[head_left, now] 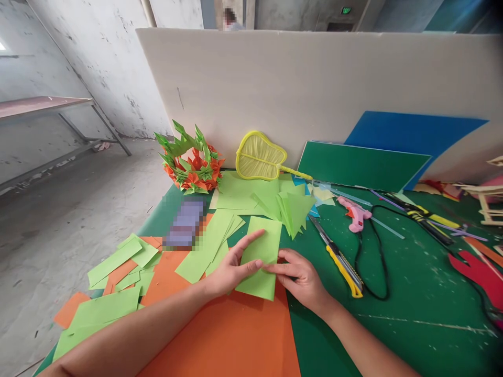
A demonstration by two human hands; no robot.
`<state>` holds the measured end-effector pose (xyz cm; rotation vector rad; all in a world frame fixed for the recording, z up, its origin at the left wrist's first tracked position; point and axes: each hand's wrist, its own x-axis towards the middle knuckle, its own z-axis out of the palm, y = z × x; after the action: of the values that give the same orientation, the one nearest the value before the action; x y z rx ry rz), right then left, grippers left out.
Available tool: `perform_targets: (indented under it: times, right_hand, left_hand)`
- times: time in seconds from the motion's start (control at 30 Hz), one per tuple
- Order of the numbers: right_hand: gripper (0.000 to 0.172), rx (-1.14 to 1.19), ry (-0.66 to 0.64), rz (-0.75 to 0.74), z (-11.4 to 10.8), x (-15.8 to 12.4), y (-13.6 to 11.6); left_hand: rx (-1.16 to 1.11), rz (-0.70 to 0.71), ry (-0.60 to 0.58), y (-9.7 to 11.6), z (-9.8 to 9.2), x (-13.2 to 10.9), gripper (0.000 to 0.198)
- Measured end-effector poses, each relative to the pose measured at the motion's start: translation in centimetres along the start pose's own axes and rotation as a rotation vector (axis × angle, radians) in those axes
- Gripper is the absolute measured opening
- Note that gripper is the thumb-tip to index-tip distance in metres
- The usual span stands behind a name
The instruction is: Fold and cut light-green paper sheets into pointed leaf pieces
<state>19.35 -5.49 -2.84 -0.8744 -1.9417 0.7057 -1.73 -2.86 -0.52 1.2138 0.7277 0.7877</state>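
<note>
A light green paper rectangle [262,238] is between my hands, over a large orange sheet [228,335]. My left hand [236,267] holds its left side, with the thumb and a straight index finger across the front face; the remaining fingers are mostly hidden. At the right edge, my right hand [296,275] grips the paper with bent fingers, their tips close to my left thumb. Behind it lie a pointed, folded green paper bundle [294,209] and loose green sheets [243,191].
Cut green strips [113,262] and a blurred phone-like object [184,222] lie left. A folded-paper ring [192,162] and yellow fan [261,156] stand behind. A yellow utility knife [341,264], pink glue gun [354,213] and black cord [387,283] lie right.
</note>
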Motion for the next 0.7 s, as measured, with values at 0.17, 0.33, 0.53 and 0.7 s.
perform_targets:
  times: [0.17,0.33,0.53,0.7]
  right_hand:
    - [0.029,0.073,0.016,0.001,-0.16,0.28,-0.70]
    - [0.015,0.241,-0.063,0.107,-0.52,0.04,-0.89]
    - [0.029,0.231,-0.115,0.101,-0.35,-0.34,-0.74]
    - [0.029,0.135,-0.044,0.067,-0.27,-0.07,-0.41]
  left_hand:
    - [-0.049,0.022,0.033,-0.18,-0.07,-0.10,0.065]
    - [-0.121,0.009,0.017,-0.13,0.07,0.08,0.066]
    - [-0.022,0.044,0.086,-0.03,-0.06,0.48,0.059]
    - [0.197,0.131,0.111,-0.65,-0.36,0.50,0.058]
